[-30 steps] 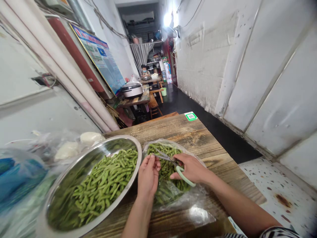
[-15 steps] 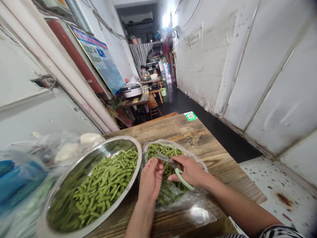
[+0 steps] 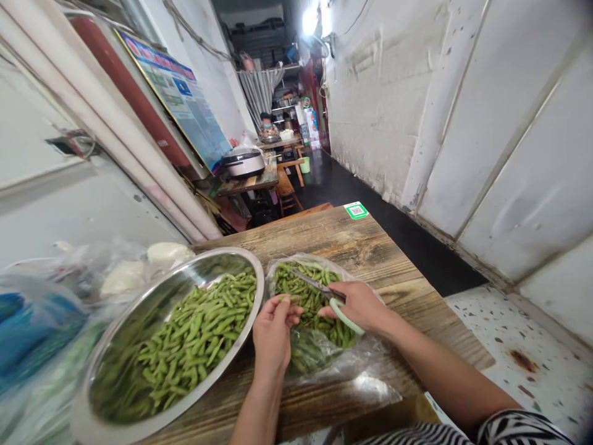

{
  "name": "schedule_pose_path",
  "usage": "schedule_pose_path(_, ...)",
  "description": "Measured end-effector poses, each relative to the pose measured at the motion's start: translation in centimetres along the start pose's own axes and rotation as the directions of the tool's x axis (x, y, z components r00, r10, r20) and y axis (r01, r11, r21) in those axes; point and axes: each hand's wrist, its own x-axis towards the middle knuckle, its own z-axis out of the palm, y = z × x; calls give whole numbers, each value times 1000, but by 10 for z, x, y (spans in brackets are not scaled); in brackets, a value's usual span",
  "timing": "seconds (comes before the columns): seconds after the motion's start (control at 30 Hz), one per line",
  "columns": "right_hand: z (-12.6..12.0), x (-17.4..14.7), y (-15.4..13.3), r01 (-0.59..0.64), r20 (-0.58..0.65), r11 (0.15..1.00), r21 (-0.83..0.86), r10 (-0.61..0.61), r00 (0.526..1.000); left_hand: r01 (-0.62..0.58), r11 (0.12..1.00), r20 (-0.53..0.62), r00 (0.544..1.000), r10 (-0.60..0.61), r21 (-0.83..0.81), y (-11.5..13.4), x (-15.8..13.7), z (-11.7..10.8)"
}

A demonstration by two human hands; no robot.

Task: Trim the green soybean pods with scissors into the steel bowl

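Work at a wooden surface (image 3: 407, 284) in a narrow room. Plastic bags crowd the left side, among them a blue bag (image 3: 39, 340) and clear wrapping around two pale lumps: one lump (image 3: 123, 278) nearer, a second lump (image 3: 167, 253) just beyond it. A steel basin (image 3: 262, 281) stands between these and the left forearm, leaving little room on that side. A clear bag (image 3: 343, 368) lies to its right, its loose film spread toward the person. Farther off are a lidded appliance (image 3: 243, 163) and a green bucket (image 3: 304, 165). Counted: one basin, one sticker (image 3: 356, 211) at the far corner, one pair of scissors (image 3: 345, 317); the heaped pods (image 3: 199, 340) in the basin and the bagged pods (image 3: 319, 312) overlap too much to number. The left hand (image 3: 272, 327) pinches a green pod (image 3: 291, 298) above the bag's near-left part; the right hand (image 3: 361, 306) grips the scissors, blades over the bagged pods.
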Motion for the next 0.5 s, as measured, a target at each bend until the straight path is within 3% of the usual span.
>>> schedule_pose_path(0.13,-4,5,4,-75,-73,997,-32,73,995,58,997,45,997,-55,-59,0,6,-5)
schedule_pose_path(0.2,-5,5,4,-98,-64,995,-37,95,993,-66,991,21,998,64,116,0,13,-5)
schedule_pose_path(0.23,-5,5,4,-106,-57,994,-40,103,993,-177,945,39,984,173,275,1,17,-5)
schedule_pose_path(0.3,-4,5,4,-116,-46,992,-50,114,992,-390,714,187,918,349,581,2,26,-5)
schedule_pose_path(0.37,-4,4,3,-121,-41,991,-64,119,992,-500,459,374,862,342,734,2,33,-5)
schedule_pose_path(0.4,-4,4,3,-122,-39,990,-70,119,992,-519,376,427,852,303,768,2,35,-5)
schedule_pose_path(0.47,-4,4,2,-119,-32,990,-74,117,993,-519,300,460,852,249,800,2,39,-5)
schedule_pose_path(0.5,-4,4,2,-123,-27,990,-73,121,992,-520,305,460,852,249,798,2,40,-4)
